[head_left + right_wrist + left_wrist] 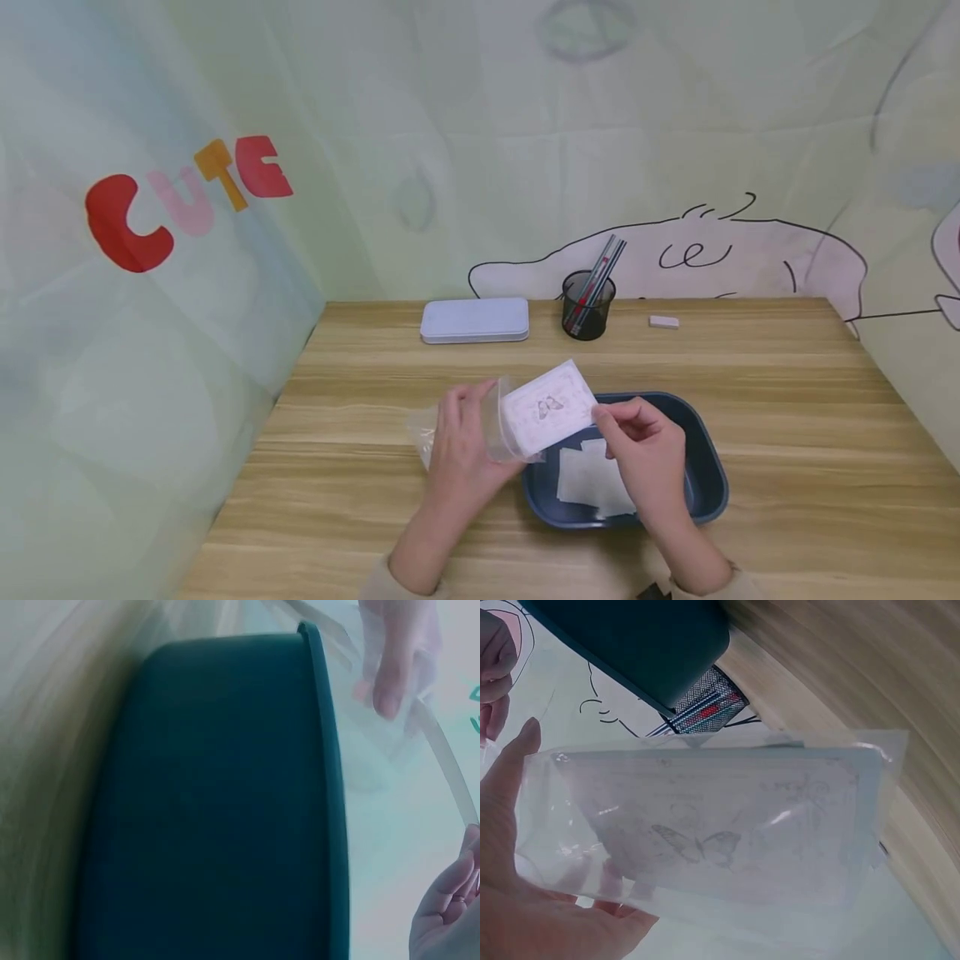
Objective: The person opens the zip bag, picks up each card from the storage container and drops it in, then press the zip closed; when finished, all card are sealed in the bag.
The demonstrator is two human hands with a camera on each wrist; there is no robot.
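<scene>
My left hand (465,454) holds a clear plastic bag (547,825) with its mouth turned to the right. A white card with a butterfly print (551,407) sticks out of the bag's mouth, its left end still within the plastic. My right hand (648,454) pinches the card's right edge between thumb and fingers. In the left wrist view, a butterfly print (697,844) shows through the film. Beneath the card and right hand stands a dark blue tray (712,471), with several pale paper pieces (588,483) lying in it.
A pale flat case (475,320) lies along the back of the wooden table (337,467). To its right stand a black mesh pen cup (588,312) with several pencils and a small white eraser (663,322). A printed cloth (420,125) hangs behind and to the left.
</scene>
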